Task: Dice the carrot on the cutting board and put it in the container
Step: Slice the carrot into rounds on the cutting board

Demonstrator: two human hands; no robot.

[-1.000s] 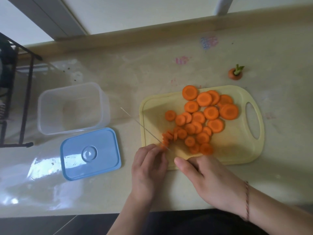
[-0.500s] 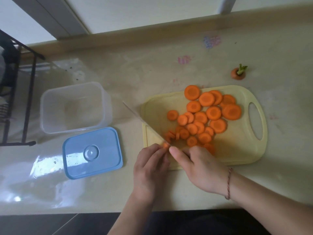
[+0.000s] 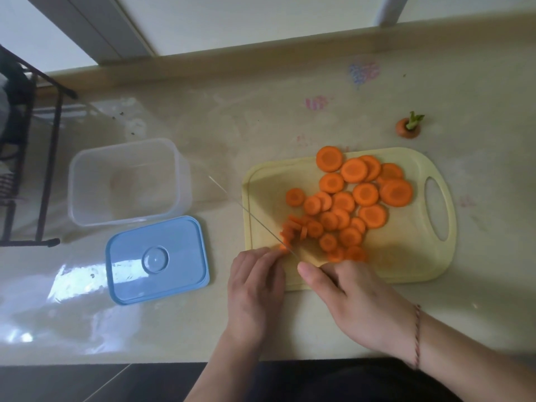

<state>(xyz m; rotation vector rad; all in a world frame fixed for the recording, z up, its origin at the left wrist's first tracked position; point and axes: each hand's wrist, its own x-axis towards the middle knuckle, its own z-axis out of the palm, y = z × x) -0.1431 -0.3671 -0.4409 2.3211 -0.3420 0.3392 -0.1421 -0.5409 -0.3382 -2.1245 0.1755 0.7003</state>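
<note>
You pin the last carrot stub (image 3: 284, 247) at the board's (image 3: 406, 256) seven-o'clock corner, your left hand (image 3: 255, 285) curled over it with fingertips tucked back, likely to keep them clear of the edge. Your right hand (image 3: 353, 306) is wrapped round the handle of the knife (image 3: 255, 217), forefinger laid along the spine to steer; the thin blade runs out toward ten o'clock, past the board's left edge, its heel against the stub. Fresh thin cuts lean together just beside the blade, where they seem to have dropped.

Finished slices (image 3: 365, 194) spread from the board's centre up to twelve and one o'clock, the widest farthest from you, leaving the near corner as working room. They are rounds, not dice, so most of the cutting appears to lie ahead.

At nine o'clock from the board, well apart on the table (image 3: 261, 117), the clear container (image 3: 127, 181) stands open with nothing in it, within a short reach for loading. Its blue lid (image 3: 158, 259) lies flat at seven o'clock of it, just beside. The trimmed top (image 3: 407, 127) with its green sprout sits off the board at one o'clock, set aside as waste by the look of it.

No brand, label or readable writing shows; the table carries only faint coloured scribbles (image 3: 362, 72).
</note>
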